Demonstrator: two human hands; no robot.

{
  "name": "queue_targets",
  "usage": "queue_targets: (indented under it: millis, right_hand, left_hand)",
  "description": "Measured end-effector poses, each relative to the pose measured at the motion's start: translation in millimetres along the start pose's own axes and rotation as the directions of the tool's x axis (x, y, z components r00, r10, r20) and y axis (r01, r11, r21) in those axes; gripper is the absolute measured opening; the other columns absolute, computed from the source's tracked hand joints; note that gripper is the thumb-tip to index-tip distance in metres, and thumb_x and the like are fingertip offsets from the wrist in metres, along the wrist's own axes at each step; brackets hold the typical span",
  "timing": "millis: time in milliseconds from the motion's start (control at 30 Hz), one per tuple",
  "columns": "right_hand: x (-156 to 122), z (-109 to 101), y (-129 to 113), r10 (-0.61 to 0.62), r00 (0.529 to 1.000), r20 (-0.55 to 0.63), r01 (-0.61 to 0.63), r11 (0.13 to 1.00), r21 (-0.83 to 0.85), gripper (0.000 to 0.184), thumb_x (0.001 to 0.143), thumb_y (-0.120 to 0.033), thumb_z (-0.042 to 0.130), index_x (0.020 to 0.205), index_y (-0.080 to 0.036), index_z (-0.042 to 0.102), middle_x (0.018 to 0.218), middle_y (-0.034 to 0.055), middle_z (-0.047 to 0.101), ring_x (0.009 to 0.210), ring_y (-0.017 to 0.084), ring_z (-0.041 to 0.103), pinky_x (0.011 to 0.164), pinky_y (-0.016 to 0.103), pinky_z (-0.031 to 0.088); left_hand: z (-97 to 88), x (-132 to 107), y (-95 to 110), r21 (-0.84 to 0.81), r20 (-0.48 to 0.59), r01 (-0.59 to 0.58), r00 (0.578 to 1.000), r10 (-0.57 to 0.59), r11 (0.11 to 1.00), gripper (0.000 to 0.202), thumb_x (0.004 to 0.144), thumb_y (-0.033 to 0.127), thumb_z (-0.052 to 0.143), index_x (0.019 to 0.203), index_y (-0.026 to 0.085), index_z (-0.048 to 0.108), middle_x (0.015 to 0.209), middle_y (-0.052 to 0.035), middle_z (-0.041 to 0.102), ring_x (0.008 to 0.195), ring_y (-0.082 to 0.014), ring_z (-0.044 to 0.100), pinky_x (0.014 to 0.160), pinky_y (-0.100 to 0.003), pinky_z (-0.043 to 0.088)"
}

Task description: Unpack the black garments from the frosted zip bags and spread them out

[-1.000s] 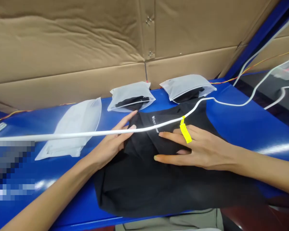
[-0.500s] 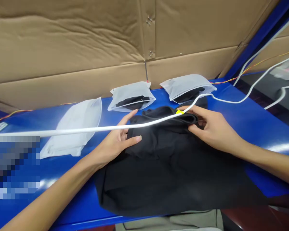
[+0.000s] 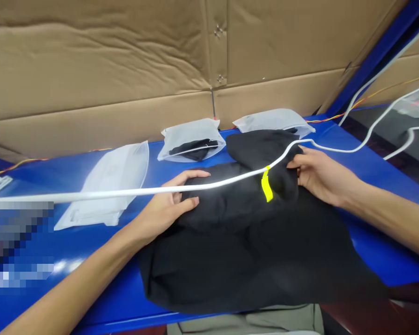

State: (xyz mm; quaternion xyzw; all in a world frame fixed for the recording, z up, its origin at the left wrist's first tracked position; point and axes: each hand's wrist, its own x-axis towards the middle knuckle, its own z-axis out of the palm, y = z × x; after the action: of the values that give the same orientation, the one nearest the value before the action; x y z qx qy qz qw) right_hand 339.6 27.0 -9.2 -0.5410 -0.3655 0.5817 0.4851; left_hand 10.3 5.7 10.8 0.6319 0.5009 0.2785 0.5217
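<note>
Resting on the blue table (image 3: 380,242): one black garment (image 3: 244,246) is spread out, with its upper part bunched into a thick fold and heaped toward the cardboard wall (image 3: 91,56).

Left hand (image 3: 167,209): it is laid against the left side of the garment's fold; the fingers (image 3: 195,173) are held extended and released, with no cloth gripped.

Right hand (image 3: 321,179): it is pressed to the right side of the garment's fold; the fingers (image 3: 298,163) are loosely curved on the cloth, and whether it is pinched cannot be told.

Yellow tag: one (image 3: 267,186) is seen hanging on the garment's fold, just left of the right hand.

Translucent bags: three are counted around the garment. One flat bag (image 3: 108,186) is placed to its left, one bag (image 3: 192,139) with a black item inside is placed beyond it, and one bag (image 3: 268,122) is partly covered by its fold.

White cable: one (image 3: 91,194) is stretched across the garment; contact between them cannot be told.

Pixelated patch: one (image 3: 17,242) is seen left of the garment, too blurred to identify.
</note>
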Motion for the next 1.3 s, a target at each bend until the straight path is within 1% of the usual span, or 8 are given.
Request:
queue_targets:
  millis: [133,300,400,600,767,967,1200,1300]
  right_hand:
    - [-3.1,2.3,1.1,-0.056,0.998,0.011,0.055,0.997,0.053,0.031,0.071,-0.029,0.087,0.08,-0.027,0.058,0.082,-0.0051,0.065,0.077,0.014,0.064,0.067,0.023,0.057]
    - [-5.3,2.6,2.9,-0.068,0.998,0.016,0.067,0.996,0.051,0.034,0.058,-0.019,0.086,0.084,-0.028,0.067,0.079,-0.005,0.067,0.075,0.015,0.065,0.068,0.024,0.059]
    - [-6.0,0.6,-2.1,-0.043,0.998,-0.049,0.045,0.998,0.041,0.053,0.051,-0.016,0.082,0.1,-0.032,0.074,0.078,-0.0084,0.068,0.07,0.012,0.063,0.061,0.018,0.055]
    - [-2.9,-6.7,-11.5,0.049,0.999,-0.013,-0.05,0.994,-0.1,0.028,0.067,-0.037,0.092,0.087,-0.024,0.077,0.09,0.0014,0.079,0.081,0.018,0.074,0.072,0.023,0.062]
    - [6.0,-19.9,-15.3,0.039,0.999,0.023,-0.032,0.968,-0.249,0.038,0.055,-0.019,0.093,0.09,-0.023,0.077,0.093,0.0038,0.08,0.087,0.021,0.075,0.077,0.024,0.063]
    - [12.3,-35.9,-22.0,-0.133,0.977,0.168,0.2,0.844,-0.497,0.088,0.055,-0.021,0.087,0.139,-0.036,0.064,0.149,0.0069,0.066,0.138,0.033,0.061,0.09,0.03,0.062]
    - [20.0,-41.1,-21.7,-0.168,0.972,0.163,0.234,0.67,-0.705,0.046,0.066,-0.036,0.077,0.111,-0.026,0.075,0.131,0.0114,0.073,0.134,0.038,0.061,0.109,0.046,0.053]
    - [25.2,-40.5,-15.6,-0.237,0.958,0.159,0.272,0.596,-0.755,0.052,0.072,-0.057,0.082,0.112,-0.025,0.074,0.123,0.0121,0.075,0.12,0.038,0.066,0.104,0.051,0.053]
  left_hand:
    - [-7.6,-0.2,3.8,0.048,-0.124,0.0,0.992,0.006,0.999,0.033,0.074,0.026,0.065,0.107,0.025,0.068,0.101,0.0009,0.069,0.071,-0.0148,0.055,0.057,-0.024,0.044]
    - [-21.3,-0.3,8.7,0.158,-0.183,-0.017,0.982,0.047,0.987,0.028,0.071,0.035,0.059,0.096,0.023,0.06,0.084,-0.0002,0.062,0.069,-0.0189,0.055,0.056,-0.029,0.042]
    - [-27.6,1.7,9.7,0.234,-0.195,-0.059,0.975,0.106,0.97,0.026,0.078,0.046,0.065,0.086,0.024,0.053,0.08,0.0004,0.059,0.072,-0.0195,0.052,0.062,-0.031,0.043]
    - [-32.7,5.1,8.2,0.726,-0.246,0.016,0.94,0.237,0.688,0.023,0.076,0.041,0.061,0.089,0.026,0.05,0.087,-0.0012,0.062,0.077,-0.025,0.056,0.074,-0.037,0.046]
    - [-33.5,1.8,6.8,0.756,-0.26,0.086,0.949,0.178,0.649,0.068,0.083,0.046,0.059,0.147,0.027,0.05,0.115,-0.007,0.072,0.091,-0.0335,0.068,0.086,-0.042,0.053]
    - [-43.6,4.5,6.5,0.698,-0.156,-0.023,0.971,0.183,0.716,0.051,0.089,0.052,0.055,0.13,0.024,0.064,0.133,-0.0083,0.072,0.122,-0.0389,0.064,0.107,-0.046,0.051]
    - [-44.3,6.6,8.4,0.628,-0.104,-0.044,0.985,0.14,0.777,0.04,0.093,0.059,0.057,0.11,0.023,0.063,0.111,-0.0037,0.073,0.102,-0.031,0.065,0.094,-0.037,0.053]
    - [-43.7,9.2,5.9,0.611,-0.089,0.001,0.994,0.067,0.792,0.043,0.093,0.066,0.055,0.097,0.024,0.062,0.097,-0.0027,0.071,0.091,-0.0285,0.065,0.086,-0.036,0.052]
